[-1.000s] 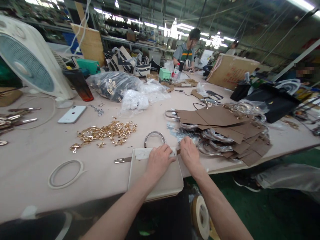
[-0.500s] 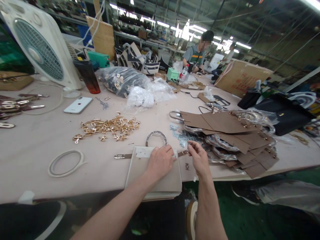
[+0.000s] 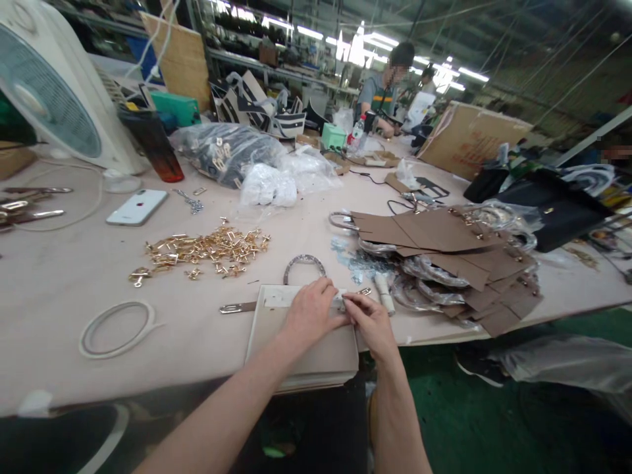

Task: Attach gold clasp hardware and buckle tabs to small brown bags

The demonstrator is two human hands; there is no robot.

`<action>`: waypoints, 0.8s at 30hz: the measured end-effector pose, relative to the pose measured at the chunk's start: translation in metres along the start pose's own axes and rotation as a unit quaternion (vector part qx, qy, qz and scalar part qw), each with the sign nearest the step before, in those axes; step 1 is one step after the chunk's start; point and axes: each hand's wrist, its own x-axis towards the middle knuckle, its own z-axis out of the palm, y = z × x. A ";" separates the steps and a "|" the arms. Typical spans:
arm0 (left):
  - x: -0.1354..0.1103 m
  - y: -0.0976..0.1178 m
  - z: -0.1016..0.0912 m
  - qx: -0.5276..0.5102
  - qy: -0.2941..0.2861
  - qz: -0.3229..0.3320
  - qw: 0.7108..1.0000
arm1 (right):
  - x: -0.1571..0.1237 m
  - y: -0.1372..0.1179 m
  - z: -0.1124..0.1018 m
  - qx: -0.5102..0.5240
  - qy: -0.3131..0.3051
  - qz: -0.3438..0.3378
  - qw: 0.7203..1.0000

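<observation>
A beige handbag body (image 3: 276,332) lies flat at the table's front edge, slightly overhanging it. Its wrapped curved handle (image 3: 305,259) points away from me, and a strap with a metal end (image 3: 237,307) sticks out on the left. A whitish strip (image 3: 279,298) runs along its upper edge. My left hand (image 3: 311,308) rests on the bag over this strip, thumb apart from the fingers. My right hand (image 3: 371,321) pinches at the strip's right end, close to the left thumb; whatever is between its fingertips is too small to make out.
Gold metal fittings (image 3: 210,250) lie in a loose pile beyond the bag. A tape roll (image 3: 116,329) and a phone (image 3: 137,207) are on the left. Brown bag pieces (image 3: 439,234) are stacked on the right, beside a pale rolled item (image 3: 384,293). A co-worker (image 3: 382,92) is across the table.
My right hand has moved left from the right-hand strap onto the bag's upper edge, next to my left hand. The pale rolled item now shows. My left hand stays on the bag.
</observation>
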 end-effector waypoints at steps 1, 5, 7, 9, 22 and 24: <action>0.000 0.000 0.000 0.001 0.001 0.000 1.000 | 0.001 0.000 0.001 -0.011 0.001 -0.004 1.000; 0.000 -0.001 0.000 0.004 0.001 -0.001 1.000 | 0.001 -0.002 0.009 -0.032 0.008 -0.009 0.999; 0.000 -0.001 -0.001 0.003 -0.004 -0.001 1.000 | 0.001 -0.002 0.012 -0.044 0.016 -0.010 0.999; 0.001 0.000 -0.002 0.003 -0.008 -0.001 1.000 | 0.001 -0.002 0.013 -0.061 0.021 -0.013 0.998; -0.001 -0.001 -0.002 0.005 -0.005 0.003 1.000 | 0.002 0.002 0.018 -0.133 0.053 -0.053 0.988; -0.001 -0.001 -0.002 0.004 -0.008 0.003 1.000 | 0.002 0.004 0.018 -0.153 0.062 -0.060 0.984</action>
